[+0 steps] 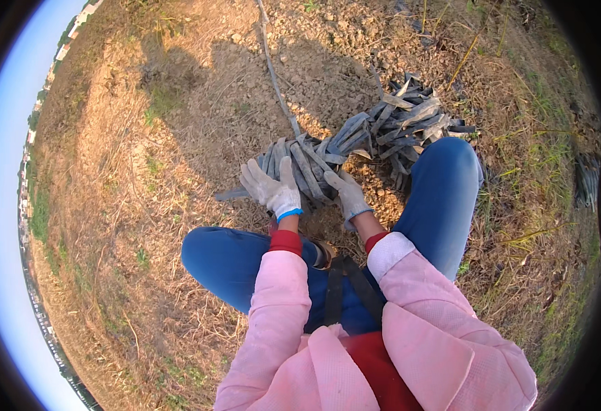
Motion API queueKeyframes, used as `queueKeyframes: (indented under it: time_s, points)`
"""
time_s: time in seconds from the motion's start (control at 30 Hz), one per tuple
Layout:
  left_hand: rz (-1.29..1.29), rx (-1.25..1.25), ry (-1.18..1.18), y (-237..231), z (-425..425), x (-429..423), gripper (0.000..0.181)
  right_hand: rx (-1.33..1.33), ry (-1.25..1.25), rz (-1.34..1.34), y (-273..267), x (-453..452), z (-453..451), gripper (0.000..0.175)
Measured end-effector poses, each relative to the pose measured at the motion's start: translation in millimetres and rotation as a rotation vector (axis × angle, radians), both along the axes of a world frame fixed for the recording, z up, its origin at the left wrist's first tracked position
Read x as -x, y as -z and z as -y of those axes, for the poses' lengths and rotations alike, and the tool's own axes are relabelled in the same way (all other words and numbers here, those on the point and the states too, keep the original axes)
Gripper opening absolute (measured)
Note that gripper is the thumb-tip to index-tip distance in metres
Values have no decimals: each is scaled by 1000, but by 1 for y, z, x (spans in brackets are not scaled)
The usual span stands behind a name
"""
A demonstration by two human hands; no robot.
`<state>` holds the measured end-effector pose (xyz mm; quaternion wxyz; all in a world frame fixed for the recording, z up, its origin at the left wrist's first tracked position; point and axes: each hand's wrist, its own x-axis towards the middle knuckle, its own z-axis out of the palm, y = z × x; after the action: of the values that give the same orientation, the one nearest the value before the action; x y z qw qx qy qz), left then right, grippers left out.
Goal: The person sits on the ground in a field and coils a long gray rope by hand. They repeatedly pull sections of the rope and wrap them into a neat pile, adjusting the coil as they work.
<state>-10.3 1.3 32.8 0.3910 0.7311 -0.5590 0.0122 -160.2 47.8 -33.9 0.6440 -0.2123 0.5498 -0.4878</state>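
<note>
In front of me lies a bundle of flat, grey, tape-like strips, folded and wrapped around itself, likely used plastic drip tape. My left hand, in a pale knitted work glove with a blue cuff, lies against the bundle's left end, its fingers extended and thumb apart. At the lower right side of the bundle is my right hand, in a similar glove soiled with dirt. Its fingertips touch the strips; whether it grips them is hidden. A larger tangled heap of strips adjoins the bundle at the upper right.
One long strip runs from the bundle away over the dry, cloddy soil. My bent knees in blue trousers flank the work. More dark strips lie far right among grass. Dry straw covers the left ground.
</note>
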Motion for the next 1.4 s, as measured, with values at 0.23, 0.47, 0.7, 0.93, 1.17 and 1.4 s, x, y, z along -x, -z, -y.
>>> queueKeyframes:
  time_s: [0.23,0.47,0.7,0.93,1.17,1.4]
  points:
    - [-1140,-407,-503,56,-20,-30,85,-70,-108,-432,-36,-6,-7,110]
    - [-1201,-242,13,81,-17,-31,73,203,-293,-657,-67,-7,2,127]
    - [-1057,-300,-68,46,-14,-24,87,314,-415,-1203,-106,-7,15,101]
    - [-396,-727,-132,-28,5,-31,93,366,-158,-917,-109,-1,18,90]
    - [-27,-1090,63,-57,6,-41,90,-3,-145,-654,-85,7,17,73]
    - [-41,-1140,109,-48,6,-35,91,-210,-92,-782,-58,5,21,49]
